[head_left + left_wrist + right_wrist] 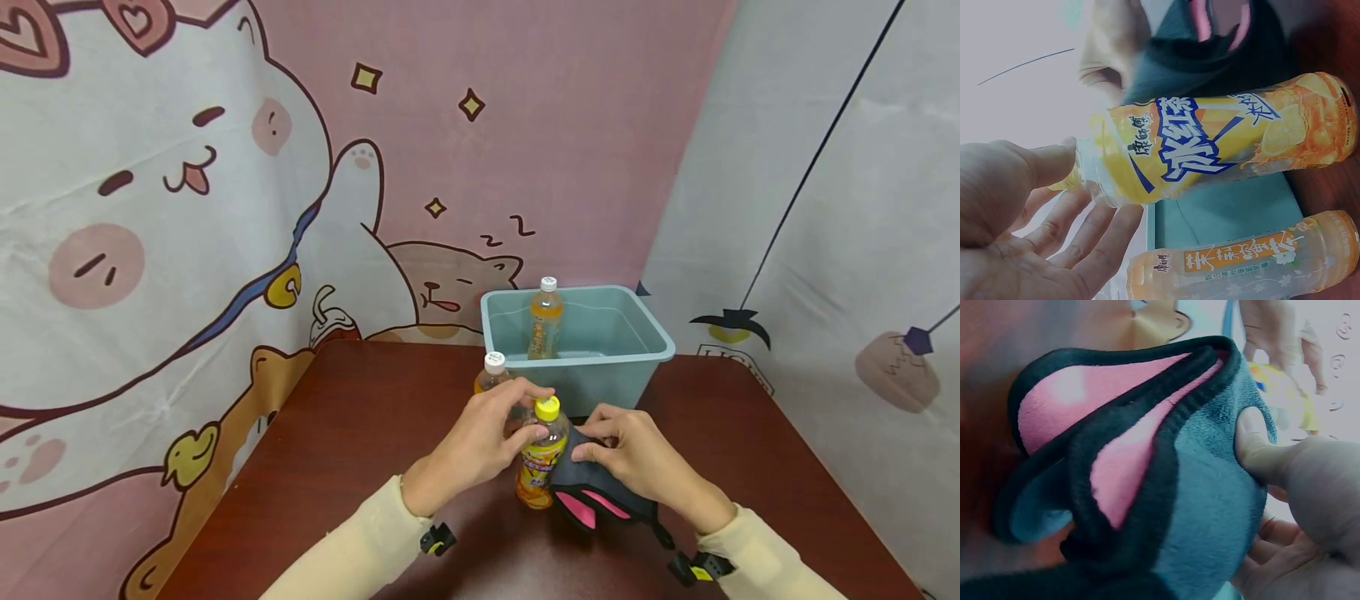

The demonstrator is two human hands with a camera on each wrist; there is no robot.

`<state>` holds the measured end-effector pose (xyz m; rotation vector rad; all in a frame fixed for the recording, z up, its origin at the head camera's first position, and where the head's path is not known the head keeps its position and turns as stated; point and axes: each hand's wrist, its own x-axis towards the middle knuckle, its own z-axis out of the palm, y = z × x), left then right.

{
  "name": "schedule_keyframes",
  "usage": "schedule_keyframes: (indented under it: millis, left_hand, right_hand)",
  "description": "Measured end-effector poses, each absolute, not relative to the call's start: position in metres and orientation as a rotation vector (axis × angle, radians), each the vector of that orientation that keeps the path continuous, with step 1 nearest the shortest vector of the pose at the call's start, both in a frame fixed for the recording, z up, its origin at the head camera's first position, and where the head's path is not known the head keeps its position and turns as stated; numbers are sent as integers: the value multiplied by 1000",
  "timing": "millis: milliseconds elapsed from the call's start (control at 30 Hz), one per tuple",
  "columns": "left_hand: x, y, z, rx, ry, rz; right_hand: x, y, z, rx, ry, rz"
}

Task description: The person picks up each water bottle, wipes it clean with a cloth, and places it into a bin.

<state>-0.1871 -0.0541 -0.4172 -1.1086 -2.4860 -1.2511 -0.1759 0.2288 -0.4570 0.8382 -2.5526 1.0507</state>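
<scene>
My left hand (487,433) grips the neck of a yellow-capped iced tea bottle (542,467), which stands upright on the table. In the left wrist view, the thumb and fingers surround the clear upper part of this bottle (1179,144). Right beside it, my right hand (637,454) pinches a grey-blue cloth (573,467) with black edging and pink lining. The right wrist view shows the cloth (1210,487) folded, its black-trimmed edges hanging loose and the thumb pressed on its grey side. Cloth and bottle overlap in the head view; I cannot tell whether they touch.
A pale teal bin (600,379) stands at the table's back, with a white-capped bottle (545,321) inside. Another white-capped drink bottle (492,375) stands behind my left hand, partly hidden. The dark red-brown table (360,467) meets a cartoon-printed backdrop (585,167).
</scene>
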Motion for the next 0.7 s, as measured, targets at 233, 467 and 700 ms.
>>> schedule_keyframes:
  millis: [233,467,700]
  left_hand:
    - [-188,-53,-418,-1119,-2473,-1205]
    - [-188,-53,-417,-1119,-2461,-1169]
    - [-188,-53,-419,-1121,-2453,-1177]
  right_hand:
    - [-183,228,-475,935,-2675,1015]
    - [-191,220,-485,984,-2779,922]
    - [-192,217,-506,1007,-2864,768]
